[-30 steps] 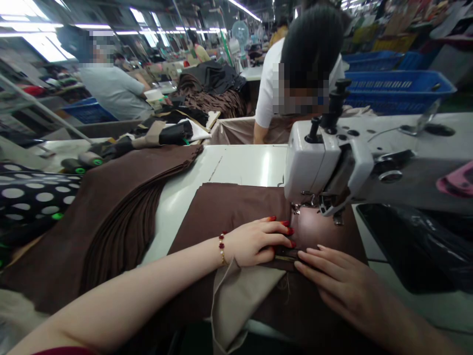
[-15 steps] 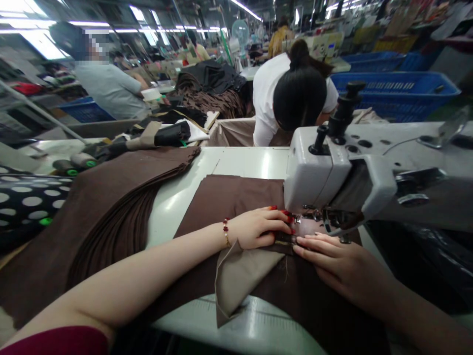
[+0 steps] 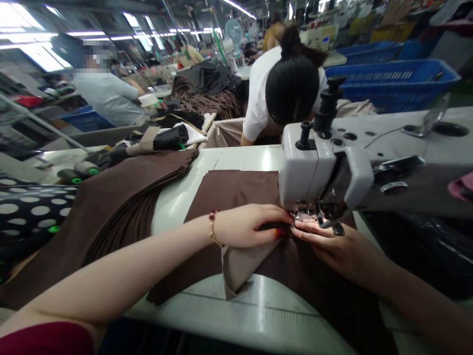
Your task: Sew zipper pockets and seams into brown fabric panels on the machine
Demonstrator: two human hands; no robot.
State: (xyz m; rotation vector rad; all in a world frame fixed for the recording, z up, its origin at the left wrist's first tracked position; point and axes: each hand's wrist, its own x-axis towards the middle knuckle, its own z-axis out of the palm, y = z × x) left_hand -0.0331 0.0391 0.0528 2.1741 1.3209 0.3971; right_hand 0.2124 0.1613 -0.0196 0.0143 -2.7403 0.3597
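Note:
My left hand (image 3: 247,227) grips a folded edge of a brown fabric panel (image 3: 236,190), its fingertips close to the presser foot (image 3: 325,214) of a white industrial sewing machine head (image 3: 314,177). My right hand (image 3: 332,246) lies just beyond, its fingers pressing the same layers right at the foot. The metal zipper seen earlier is hidden under my fingers. A beige lining flap (image 3: 240,266) hangs below my left hand, over the edge of the white sewing table (image 3: 240,160).
A stack of brown cut panels (image 3: 111,197) lies left of my arm, beside polka-dot fabric (image 3: 33,207) and thread spools (image 3: 76,175). Blue plastic crates (image 3: 391,81) stand behind the machine. A co-worker in white (image 3: 273,88) bends beyond it, and a black plastic bag (image 3: 406,246) sits at right.
Both hands and the fabric have moved up toward the presser foot. The zipper teeth no longer show, and the beige flap has shifted with the fabric.

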